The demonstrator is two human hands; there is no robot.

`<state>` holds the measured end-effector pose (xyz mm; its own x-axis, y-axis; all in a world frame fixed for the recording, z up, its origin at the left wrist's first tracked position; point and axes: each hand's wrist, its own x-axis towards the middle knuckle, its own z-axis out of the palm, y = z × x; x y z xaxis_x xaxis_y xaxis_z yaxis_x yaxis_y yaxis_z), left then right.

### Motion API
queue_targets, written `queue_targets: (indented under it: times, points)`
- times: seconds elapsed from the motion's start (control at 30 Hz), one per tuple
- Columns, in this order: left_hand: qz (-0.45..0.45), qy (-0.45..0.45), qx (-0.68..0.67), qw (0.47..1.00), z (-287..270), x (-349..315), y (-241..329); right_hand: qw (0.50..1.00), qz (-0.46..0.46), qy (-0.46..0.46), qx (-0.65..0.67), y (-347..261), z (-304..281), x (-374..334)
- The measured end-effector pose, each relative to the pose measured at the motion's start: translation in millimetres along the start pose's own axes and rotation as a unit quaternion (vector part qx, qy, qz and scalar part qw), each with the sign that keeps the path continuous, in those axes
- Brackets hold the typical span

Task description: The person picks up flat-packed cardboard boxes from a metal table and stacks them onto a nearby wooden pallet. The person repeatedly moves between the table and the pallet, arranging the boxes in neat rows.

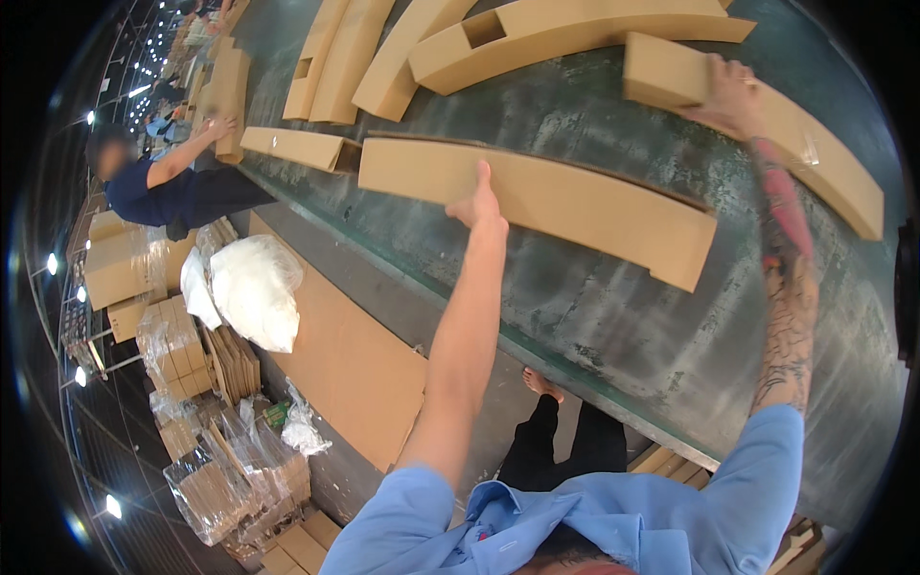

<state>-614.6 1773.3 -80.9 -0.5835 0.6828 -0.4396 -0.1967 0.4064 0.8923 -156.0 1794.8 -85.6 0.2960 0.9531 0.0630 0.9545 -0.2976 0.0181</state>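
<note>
A long brown cardboard box (pixel 565 206) lies across the dark table in front of me. My left hand (pixel 479 203) grips its near side at about the middle, with the thumb up against the cardboard and the other fingers partly hidden. Farther off to the right, a second long cardboard box (pixel 824 158) lies at a slant. Over its upper part my right hand (pixel 733 101) is closed, the fingers bent round the cardboard. The near box has an open slit along its far top edge and a notch low at its right end.
More long boxes (pixel 556 43) lie at the table's far side, some with square cut-outs. A co-worker in dark clothes (pixel 158 187) handles a box (pixel 230 101) at the left. Below the table's edge are a flat cardboard sheet (pixel 335 355), a white plastic bag (pixel 254 292) and wrapped carton stacks (pixel 177 350).
</note>
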Motion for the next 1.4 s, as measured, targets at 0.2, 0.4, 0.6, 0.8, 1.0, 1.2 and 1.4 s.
queue_targets:
  times: [0.2,0.4,0.6,0.8,1.0,1.2,1.4]
  points:
    - [-0.105,0.038,0.068,0.991,-23,-120,-59,0.99,-0.047,0.035,0.126,-199,-28,-63]
    - [-0.24,-0.025,0.069,0.968,-18,-187,-50,0.982,-0.136,-0.013,0.128,-302,-57,-69]
    - [-0.274,-0.071,0.161,0.946,-22,-193,-36,0.967,-0.177,-0.02,0.181,-283,-63,-71]
    - [0.029,0.018,0.347,0.937,-74,-156,-35,0.866,-0.154,0.078,0.47,-250,-54,-117]
    - [0.268,0.066,0.324,0.905,-85,-18,75,0.896,0.205,0.177,0.351,-28,-120,-166]
    - [0.122,-0.162,0.318,0.926,36,104,167,0.89,0.445,-0.074,0.07,60,-58,-279]
    - [0.0,-0.272,0.2,0.941,124,150,164,0.883,0.456,0.055,0.101,15,-49,-266]
